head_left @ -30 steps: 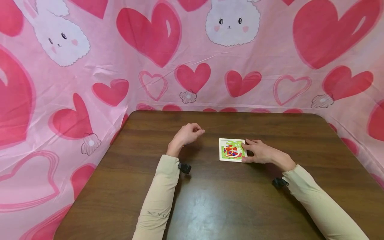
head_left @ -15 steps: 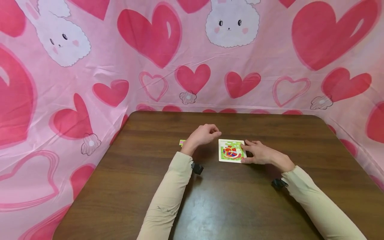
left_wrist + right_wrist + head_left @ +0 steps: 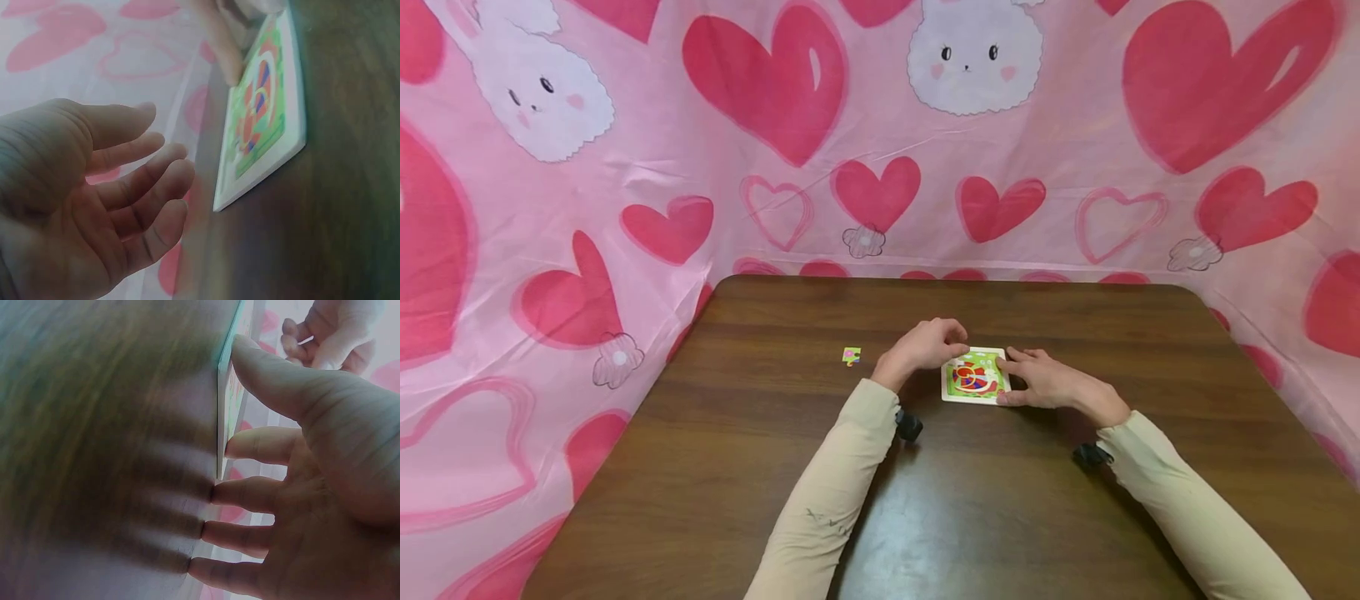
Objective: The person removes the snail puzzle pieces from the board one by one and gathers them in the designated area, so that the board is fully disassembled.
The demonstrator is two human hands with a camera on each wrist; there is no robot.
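A square jigsaw puzzle board [image 3: 972, 377] with a white frame and a red, blue and green picture lies flat on the table. My left hand [image 3: 927, 343] hovers at its upper left corner; in the left wrist view that hand [image 3: 81, 194] has loosely bent fingers with nothing between them, apart from the board [image 3: 294, 134]. At the right side, my right hand [image 3: 1052, 381] rests with thumb and index finger on the board's frame. Its other fingers [image 3: 244, 494] reach straight down to the tabletop in the right wrist view. One loose puzzle piece [image 3: 851, 356], green with a pink spot, lies to the left.
The brown wooden table [image 3: 760, 433] has rounded far corners. Behind and beside it hangs a pink cloth [image 3: 820, 217] printed with hearts and rabbits. Black wrist cameras sit at both sleeve cuffs.
My left hand has travelled right to the board's upper left corner, and the loose puzzle piece has come into view behind it. The right hand stays on the board.
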